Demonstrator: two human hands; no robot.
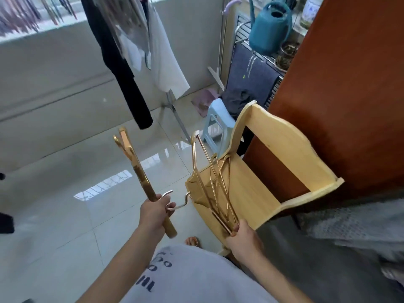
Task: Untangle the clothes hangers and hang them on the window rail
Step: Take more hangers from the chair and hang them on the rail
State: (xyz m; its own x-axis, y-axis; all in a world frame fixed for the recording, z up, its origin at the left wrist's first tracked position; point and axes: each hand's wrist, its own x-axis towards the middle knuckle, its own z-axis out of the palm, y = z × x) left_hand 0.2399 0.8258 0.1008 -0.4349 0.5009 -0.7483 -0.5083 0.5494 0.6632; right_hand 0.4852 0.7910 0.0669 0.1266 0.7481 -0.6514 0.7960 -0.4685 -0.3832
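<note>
- At six o'clock, nearest us, our grey shirt (192, 278) and one bare foot (192, 240) on the pale floor tiles (65, 215).
- At seven o'clock, our left hand (154, 212) grasps a gold pole (140, 178) with a forked tip, and its fingers also curl around one silver hook (175, 205).
- At five o'clock, our right hand (242, 237) pinches the lower corner of the gold hangers (215, 186), a tangled bunch lying over a wooden chair (273, 162).
- We count roughly four or five hangers; the overlap hides the exact number.
- They look like thin, stiff, light, slick metal. We judge it best to take each by its hook or shoulder.
- At twelve o'clock, farther off, dark and white clothes (135, 51) hang.
- At one o'clock, one blue stool (215, 125) and one teal watering can (271, 29).
</note>
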